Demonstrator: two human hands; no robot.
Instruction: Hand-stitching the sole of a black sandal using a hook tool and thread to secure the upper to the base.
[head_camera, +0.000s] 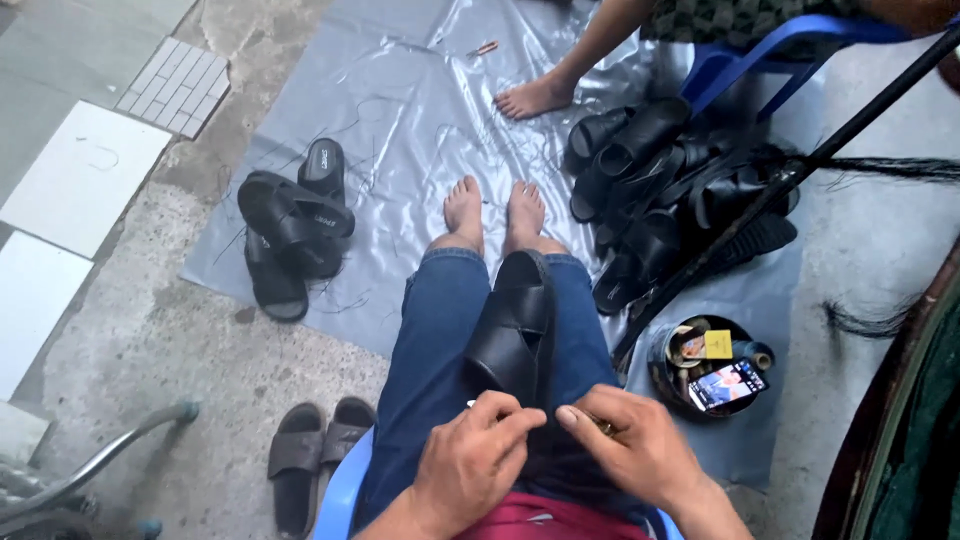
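The left hand (475, 455) is pinching its fingers together on something thin at the heel end of a black sandal (513, 330), though what it grips is too small to tell. The right hand (635, 445) is curling just beside it, fingertips closed near the same spot, a small metallic bit showing beneath them. The sandal is lying lengthwise on the lap, between the jeans-clad thighs, toe end pointing toward the bare feet; its crossed straps are looking smooth and matte. Beyond the feet, a glossy, wrinkled grey sheet (400, 110) is covering the concrete floor. A small sandal heap (290, 230) is sitting near the sheet's left edge, a larger pile (670, 190) toward its right edge. A round tin (712, 375) holding a phone is standing by the near right corner.
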